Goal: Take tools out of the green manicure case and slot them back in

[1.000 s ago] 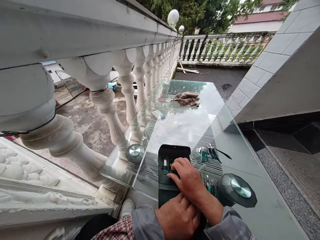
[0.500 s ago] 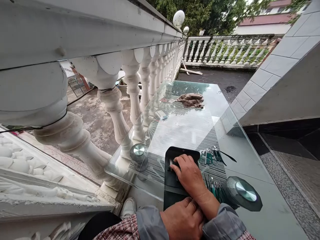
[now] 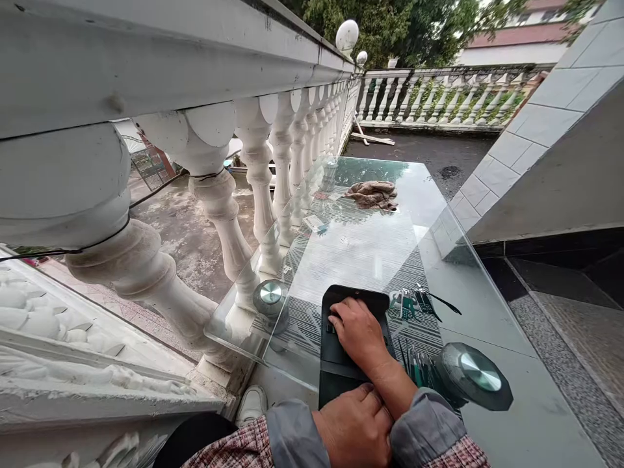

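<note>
Fingers of the right hand bend down onto the inside of the open black case. Their tips press on its left half, palm down over its middle. Whether they pinch one of the small pieces under them cannot be told. The left hand lies at the near end of the case, fingers loosely curled and touching the right wrist; what it grips, if anything, is hidden.

The case lies flat on the glass table, close to the near edge. Just right of the case sits a cluster of small metal tools with green handles. A second row of tools lies nearer, beside the right forearm. Farther right of the case is a round metal table fitting, and a matching fitting sits left of it. Well beyond the case, a small white box and a crumpled brown cloth rest on the glass. A white balustrade runs along the side left of the case. A white shoe shows below the table's near left edge.
</note>
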`<state>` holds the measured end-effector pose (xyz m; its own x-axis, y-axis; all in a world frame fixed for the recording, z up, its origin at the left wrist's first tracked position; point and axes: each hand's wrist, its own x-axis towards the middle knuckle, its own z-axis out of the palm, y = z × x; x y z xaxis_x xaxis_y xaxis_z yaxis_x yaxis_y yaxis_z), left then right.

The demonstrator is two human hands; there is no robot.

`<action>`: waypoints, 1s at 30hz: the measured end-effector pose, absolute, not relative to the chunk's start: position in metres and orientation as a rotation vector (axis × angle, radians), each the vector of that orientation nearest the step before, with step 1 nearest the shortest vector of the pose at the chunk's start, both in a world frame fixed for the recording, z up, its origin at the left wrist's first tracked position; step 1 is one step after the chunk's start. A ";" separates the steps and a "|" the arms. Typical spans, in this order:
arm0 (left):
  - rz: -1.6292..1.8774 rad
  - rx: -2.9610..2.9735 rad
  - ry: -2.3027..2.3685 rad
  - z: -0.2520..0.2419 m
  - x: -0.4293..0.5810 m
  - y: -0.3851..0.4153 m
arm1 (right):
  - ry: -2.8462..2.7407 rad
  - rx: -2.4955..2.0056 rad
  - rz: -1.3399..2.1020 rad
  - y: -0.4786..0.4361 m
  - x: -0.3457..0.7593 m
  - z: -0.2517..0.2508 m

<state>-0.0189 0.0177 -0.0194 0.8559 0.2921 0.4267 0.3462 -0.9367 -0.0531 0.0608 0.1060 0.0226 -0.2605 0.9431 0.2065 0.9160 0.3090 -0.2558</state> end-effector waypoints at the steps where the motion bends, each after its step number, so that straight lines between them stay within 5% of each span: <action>1: -0.635 -2.903 -0.501 -0.019 -0.019 0.018 | -2.245 -1.725 0.108 0.106 0.061 0.024; 23: -0.422 -2.938 -0.559 -0.018 -0.019 0.017 | -2.088 -1.511 0.281 0.120 0.068 0.007; 30: -0.640 -2.921 -0.587 -0.020 -0.016 0.018 | -2.182 -1.789 0.226 0.123 0.064 0.016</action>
<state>-0.0159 0.0176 -0.0195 0.8377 0.3490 0.4200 0.3885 -0.9214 -0.0092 0.0637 0.1226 0.0157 -0.1726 0.9754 0.1373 0.9265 0.2080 -0.3136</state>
